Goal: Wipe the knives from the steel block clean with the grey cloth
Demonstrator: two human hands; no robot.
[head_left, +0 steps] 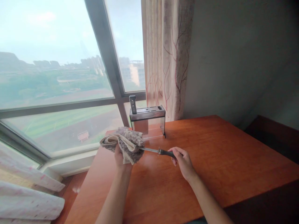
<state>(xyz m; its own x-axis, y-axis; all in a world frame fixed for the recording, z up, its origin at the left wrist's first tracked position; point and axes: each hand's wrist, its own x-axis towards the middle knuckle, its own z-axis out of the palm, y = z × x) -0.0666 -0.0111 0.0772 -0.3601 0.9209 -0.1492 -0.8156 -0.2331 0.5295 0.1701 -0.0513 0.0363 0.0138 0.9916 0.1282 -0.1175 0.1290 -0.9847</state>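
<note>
- The window [58, 77], in a dark frame, fills the upper left; a green field, trees and some buildings show hazily through it.
- The bench [210, 158], reddish-brown wood with a slight sheen, spreads below the window and under both arms.
- The wall [229, 59], plain and dim grey, rises behind the bench on the right.
- The pale curtain [176, 56], with a reddish branch pattern, hangs between the window and the wall.
- The holder [148, 114], clear-sided with a slotted metallic top, stands upright near the bench's far edge, in front of the curtain.
- The cloth [127, 140], fluffy grey-brown on one face and paler on the other, is folded in a loose bundle; in this view it overlaps the holder's lower left corner.
- The left hand [119, 158] grips the cloth from below, its fingers partly hidden in the folds.
- The right hand [183, 160] is wrapped around the black handle of the tool.
- The tool [167, 152] points leftward, its thin metal shaft running into the cloth, which covers the far end.
- A grey-and-black handle [133, 104] sticks up from the holder's left end.
</note>
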